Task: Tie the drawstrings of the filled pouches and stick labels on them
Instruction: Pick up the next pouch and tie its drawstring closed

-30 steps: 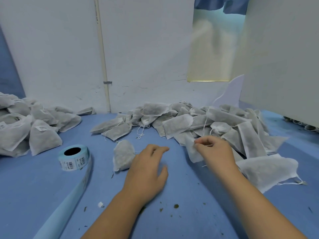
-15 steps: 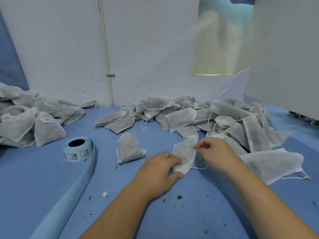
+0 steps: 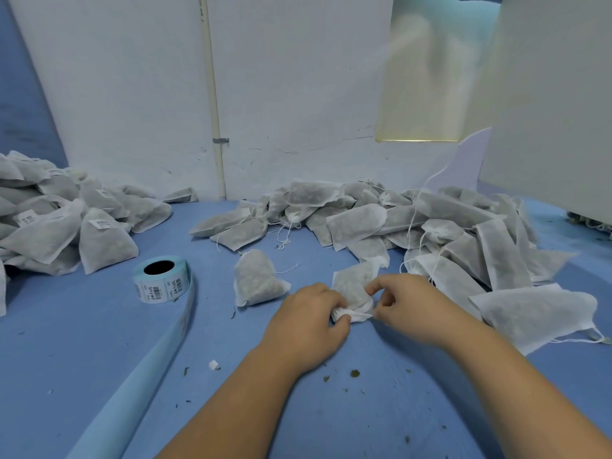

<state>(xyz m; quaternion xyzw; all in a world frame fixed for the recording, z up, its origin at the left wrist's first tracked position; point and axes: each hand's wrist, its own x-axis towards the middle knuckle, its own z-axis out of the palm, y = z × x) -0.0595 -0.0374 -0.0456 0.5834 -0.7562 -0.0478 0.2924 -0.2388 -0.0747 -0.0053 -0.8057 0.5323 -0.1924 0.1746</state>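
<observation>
Grey-white filled fabric pouch lies mid blue surface, long axis pointing toward the far edge, gathered mouth nearest the person, pinched by curled fingers of left hand and right hand.

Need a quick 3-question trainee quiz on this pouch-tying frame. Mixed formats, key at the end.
1. True or false: the label roll sits to the right of the held pouch.
2. Who holds that pouch? A: left hand only. B: right hand only. C: both.
3. Fill in: the pile of labelled pouches lies to the ___ of the label roll.
Key: 1 false; 2 C; 3 left.
</observation>
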